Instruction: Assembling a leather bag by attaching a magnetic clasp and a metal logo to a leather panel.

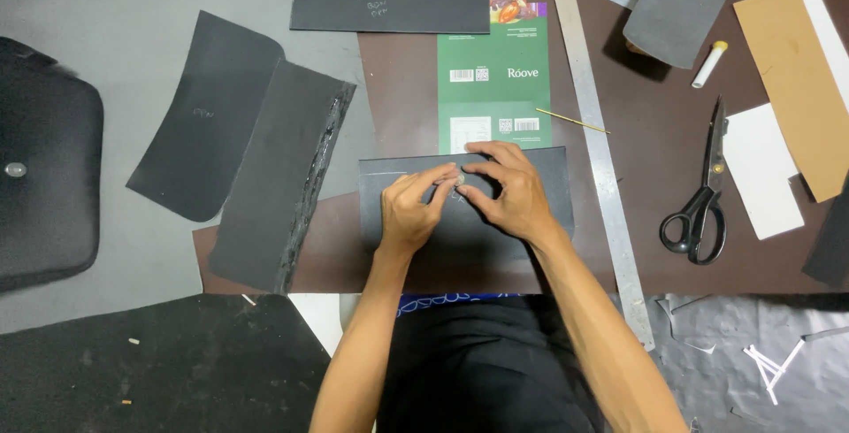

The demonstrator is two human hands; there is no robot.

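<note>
Brown worktable (398,79) strewn with cut dark sheets, two bare hands meeting over one grey piece.

Both hands press on a dark grey sheet (548,194) lying flat near the table's front edge, just below a green printed card (495,79). The left hand (409,212) and the right hand (508,190) have their fingertips drawn together, pinching a small metal piece (458,182) between them at the sheet's upper middle; what exactly it is cannot be told. A long steel ruler (597,141) runs down the table just right of the right hand. Black scissors (701,203) lie closed further right, well apart from the hands, with a tan strip (796,88) beyond them. Two larger black sheets (256,150) lie to the left, and a black bag (44,176) sits at the far left edge.
</note>
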